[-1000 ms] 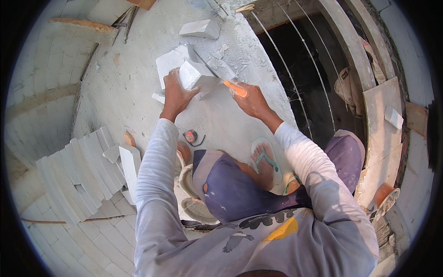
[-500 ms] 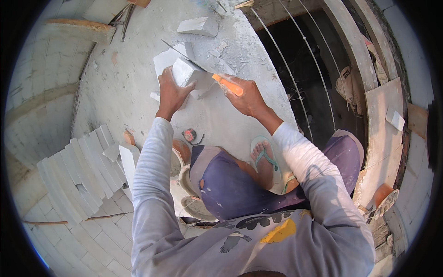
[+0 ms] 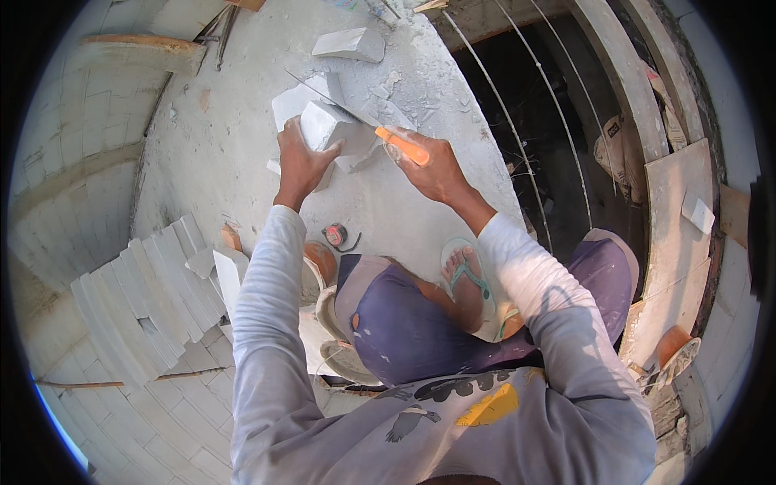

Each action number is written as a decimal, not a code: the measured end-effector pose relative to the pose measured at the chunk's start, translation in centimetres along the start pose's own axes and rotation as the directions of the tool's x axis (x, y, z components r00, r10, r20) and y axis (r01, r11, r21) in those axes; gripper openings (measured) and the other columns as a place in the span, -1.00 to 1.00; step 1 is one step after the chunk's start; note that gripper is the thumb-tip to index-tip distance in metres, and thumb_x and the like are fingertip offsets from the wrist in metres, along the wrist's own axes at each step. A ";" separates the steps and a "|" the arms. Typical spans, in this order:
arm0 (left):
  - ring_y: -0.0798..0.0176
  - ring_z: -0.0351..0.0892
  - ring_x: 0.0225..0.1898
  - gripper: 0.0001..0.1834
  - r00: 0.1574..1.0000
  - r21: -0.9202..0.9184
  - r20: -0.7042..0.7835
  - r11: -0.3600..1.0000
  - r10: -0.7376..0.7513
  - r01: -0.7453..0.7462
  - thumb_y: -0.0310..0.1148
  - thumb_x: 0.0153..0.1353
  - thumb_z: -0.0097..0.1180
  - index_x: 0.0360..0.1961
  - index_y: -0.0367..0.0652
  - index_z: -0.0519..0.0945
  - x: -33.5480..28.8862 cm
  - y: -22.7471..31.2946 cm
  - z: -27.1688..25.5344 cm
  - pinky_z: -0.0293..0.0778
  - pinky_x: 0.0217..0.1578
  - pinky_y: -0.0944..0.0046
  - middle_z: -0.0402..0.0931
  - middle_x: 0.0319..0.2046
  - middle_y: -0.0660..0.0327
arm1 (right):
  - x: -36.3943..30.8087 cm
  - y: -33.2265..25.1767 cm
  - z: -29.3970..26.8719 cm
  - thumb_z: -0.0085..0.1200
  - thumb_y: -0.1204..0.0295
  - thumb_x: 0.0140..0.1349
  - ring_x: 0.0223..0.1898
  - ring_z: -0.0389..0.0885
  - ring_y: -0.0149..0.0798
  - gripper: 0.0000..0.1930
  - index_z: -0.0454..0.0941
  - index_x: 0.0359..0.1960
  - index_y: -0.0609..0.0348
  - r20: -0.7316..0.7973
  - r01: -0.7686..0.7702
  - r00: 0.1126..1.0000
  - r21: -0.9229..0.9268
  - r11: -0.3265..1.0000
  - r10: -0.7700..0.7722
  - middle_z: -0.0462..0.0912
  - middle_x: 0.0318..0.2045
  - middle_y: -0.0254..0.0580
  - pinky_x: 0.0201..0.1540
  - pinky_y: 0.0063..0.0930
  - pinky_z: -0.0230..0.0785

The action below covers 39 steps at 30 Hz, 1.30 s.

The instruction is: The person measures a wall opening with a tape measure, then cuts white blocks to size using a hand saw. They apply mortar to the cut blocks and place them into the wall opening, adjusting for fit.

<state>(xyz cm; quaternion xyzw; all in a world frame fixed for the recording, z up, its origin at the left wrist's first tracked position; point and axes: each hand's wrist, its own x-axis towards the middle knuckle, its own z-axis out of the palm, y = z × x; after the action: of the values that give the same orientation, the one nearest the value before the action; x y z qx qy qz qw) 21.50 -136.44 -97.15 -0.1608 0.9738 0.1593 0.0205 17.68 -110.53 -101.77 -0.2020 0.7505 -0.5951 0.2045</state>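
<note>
My left hand grips a white block, thumb on the near side and fingers over its left edge. This block rests on other white block pieces on the dusty floor. An orange-handled hand saw is in my right hand, its fingers wrapped round the handle. The thin blade slants up and left along the far side of the gripped block. Whether its teeth are inside a cut cannot be made out.
A loose white block lies beyond, with chips around it. Near my feet sits a red tape measure. Stacked pale slabs stand at left. On the right, a dark opening is crossed by thin rods, with boards beside it.
</note>
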 end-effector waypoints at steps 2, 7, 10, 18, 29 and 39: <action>-0.23 0.33 0.23 0.00 0.999 0.017 0.040 1.000 0.008 -0.009 -0.08 -0.02 0.56 0.30 -0.44 0.32 -0.1 -0.5 -0.4 0.34 0.30 -0.07 0.39 0.20 -0.19 | 0.2 -0.8 -0.2 0.21 0.42 0.34 0.07 0.76 0.05 -0.53 0.57 0.27 0.30 0.066 -0.012 0.998 -0.110 0.994 0.019 0.74 0.06 0.16 0.18 -0.27 0.56; -0.24 0.33 0.23 0.02 0.999 0.025 0.035 1.000 0.014 -0.015 -0.08 -0.02 0.56 0.32 -0.46 0.30 -0.8 -0.3 -0.1 0.34 0.31 -0.07 0.39 0.19 -0.20 | 0.4 3.0 2.8 0.20 0.31 0.33 -0.10 0.74 0.17 -0.50 0.56 0.30 0.14 -0.014 -0.034 0.999 -0.083 0.996 0.033 0.74 0.01 0.07 0.04 -0.06 0.58; -0.23 0.32 0.24 0.01 0.999 0.050 -0.002 0.998 0.035 -0.035 -0.09 -0.02 0.55 0.31 -0.47 0.30 0.1 -1.0 -0.7 0.33 0.31 -0.07 0.38 0.20 -0.20 | 0.8 2.8 2.9 0.18 0.34 0.35 0.02 0.72 0.15 -0.50 0.55 0.31 0.18 -0.022 0.014 1.000 -0.031 0.999 -0.015 0.73 0.06 0.10 0.12 -0.13 0.55; -0.23 0.31 0.27 0.05 1.000 0.031 0.019 1.000 0.000 -0.001 -0.06 -0.02 0.56 0.32 -0.50 0.29 -0.8 -0.2 0.1 0.32 0.34 -0.06 0.37 0.22 -0.20 | 0.1 1.7 1.3 0.20 0.38 0.38 0.18 0.68 0.07 -0.51 0.54 0.34 0.17 0.053 -0.030 0.998 -0.037 0.999 0.032 0.71 0.13 0.13 0.25 -0.26 0.50; -0.15 0.44 0.22 -0.03 0.976 -0.118 -0.087 0.975 -0.202 0.191 -0.06 0.03 0.56 0.28 -0.45 0.32 -3.3 -1.3 -0.3 0.39 0.27 0.00 0.47 0.15 -0.18 | 3.9 5.3 4.8 0.08 0.31 0.45 -0.33 0.68 -0.17 -0.60 0.59 0.22 0.24 -0.111 -0.311 0.928 0.291 0.905 0.355 0.71 -0.32 -0.12 -0.18 -0.26 0.60; 0.09 0.34 0.36 -0.27 0.553 -0.971 0.237 -0.206 -0.799 0.119 -0.11 0.38 0.32 0.41 -0.17 0.28 -23.4 -4.9 -6.3 0.32 0.36 0.01 0.41 0.27 0.12 | 4.7 4.5 9.9 0.23 -0.11 0.37 0.08 0.57 -0.08 -0.11 0.23 0.42 0.41 0.334 -0.781 0.622 0.203 0.591 0.708 0.54 0.10 0.12 0.07 -0.11 0.56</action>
<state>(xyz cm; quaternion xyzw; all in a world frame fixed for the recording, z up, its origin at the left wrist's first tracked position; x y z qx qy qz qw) 45.28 -135.64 -90.57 -0.5346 0.3963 0.6918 -0.2804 18.94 -120.16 -108.51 0.1056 0.6275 -0.5437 0.5472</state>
